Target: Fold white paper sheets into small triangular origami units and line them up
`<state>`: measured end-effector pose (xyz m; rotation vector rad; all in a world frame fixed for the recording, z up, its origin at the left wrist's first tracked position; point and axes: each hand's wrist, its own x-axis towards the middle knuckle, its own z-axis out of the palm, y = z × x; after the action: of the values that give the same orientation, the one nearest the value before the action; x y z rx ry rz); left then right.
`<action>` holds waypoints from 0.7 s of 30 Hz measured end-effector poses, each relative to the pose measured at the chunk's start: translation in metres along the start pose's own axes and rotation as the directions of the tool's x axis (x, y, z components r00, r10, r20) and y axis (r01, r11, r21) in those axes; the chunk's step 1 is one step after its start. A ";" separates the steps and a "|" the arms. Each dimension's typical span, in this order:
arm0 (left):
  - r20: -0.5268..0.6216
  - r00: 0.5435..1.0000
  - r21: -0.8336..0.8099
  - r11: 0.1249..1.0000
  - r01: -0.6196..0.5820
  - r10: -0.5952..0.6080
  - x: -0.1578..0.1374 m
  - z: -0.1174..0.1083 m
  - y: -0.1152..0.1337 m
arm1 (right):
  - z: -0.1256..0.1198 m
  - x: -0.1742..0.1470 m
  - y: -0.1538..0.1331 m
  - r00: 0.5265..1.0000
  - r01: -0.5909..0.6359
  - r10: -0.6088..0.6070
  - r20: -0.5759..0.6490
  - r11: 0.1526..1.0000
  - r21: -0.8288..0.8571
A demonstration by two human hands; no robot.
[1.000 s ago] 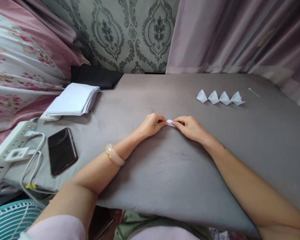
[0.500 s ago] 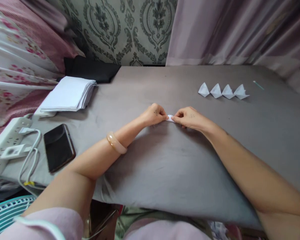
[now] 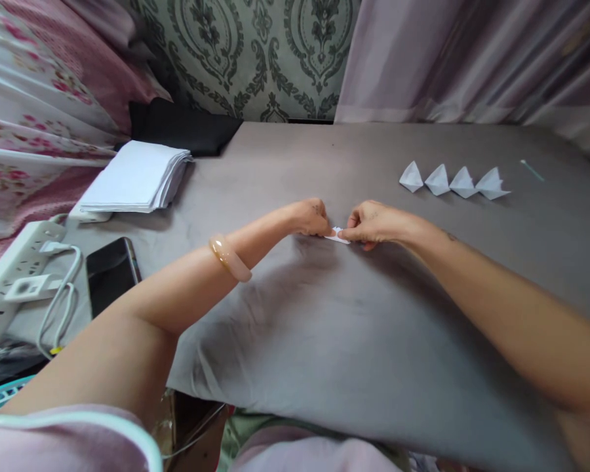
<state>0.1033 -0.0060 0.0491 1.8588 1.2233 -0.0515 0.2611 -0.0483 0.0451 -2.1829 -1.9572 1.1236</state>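
Observation:
A small piece of folded white paper [image 3: 338,238] lies low over the grey cloth, between my two hands at the middle of the view. My left hand [image 3: 314,217] is closed, its fingertips on the paper's left end. From the other side my right hand [image 3: 368,223] pinches the paper between thumb and fingers. Much of the paper is covered by the fingers. Several folded white paper shapes [image 3: 437,180] with pointed tops stand in a row at the right, away from my hands.
A stack of white paper [image 3: 132,177] is at the left, before a black folded item [image 3: 184,128]. Nearer are a phone [image 3: 111,272], partly behind my left arm, and a power strip [image 3: 10,288] with cables. A thin stick [image 3: 533,170] lies at far right.
My left hand has curled more, its fingers now bent down onto the paper. My right hand keeps its pinch. The whole view has shifted slightly.

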 end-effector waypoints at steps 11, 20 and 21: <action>0.029 0.999 0.006 0.999 0.041 -0.041 0.000 0.001 0.005 | 0.075 -0.046 0.005 0.758 0.226 -0.453 -0.469 0.857 -0.463; -0.103 0.983 -0.039 0.986 -0.160 0.155 -0.006 0.013 -0.022 | 0.073 -0.056 0.012 0.821 0.194 -0.381 -0.426 0.887 -0.420; -0.116 0.976 -0.062 0.980 -0.190 0.182 -0.007 0.015 -0.027 | 0.072 -0.054 0.014 0.820 0.197 -0.379 -0.429 0.890 -0.411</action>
<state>0.0860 -0.0180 0.0257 1.9248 1.1042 0.1984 0.2391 -0.1304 0.0119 -1.9237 -2.2375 0.1350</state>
